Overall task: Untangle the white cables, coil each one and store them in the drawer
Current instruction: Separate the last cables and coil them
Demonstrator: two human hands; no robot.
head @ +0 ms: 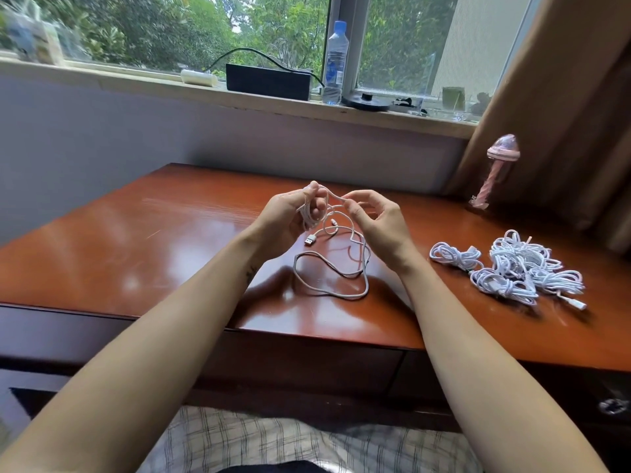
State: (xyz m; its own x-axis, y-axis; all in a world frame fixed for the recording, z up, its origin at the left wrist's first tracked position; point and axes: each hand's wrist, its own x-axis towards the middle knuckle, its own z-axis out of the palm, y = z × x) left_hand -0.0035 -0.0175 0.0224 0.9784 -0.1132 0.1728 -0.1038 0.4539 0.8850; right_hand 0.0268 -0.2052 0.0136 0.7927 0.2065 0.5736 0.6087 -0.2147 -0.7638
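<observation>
Nearest the person, the slack of the white cable (331, 278) lies in loose loops on the desk (136, 254), its USB plug (310, 240) just below the left hand (286, 220). To coil it well, the right hand (379, 223) should probably feed that slack in even turns and let twists run out toward the free end. Above the desk, the left fingers (317, 207) curl round a few turns; the right thumb and forefinger pinch the strand leading off them, the rest trailing down between both hands. Farther right sits the heap of cables (522, 268), well apart.
</observation>
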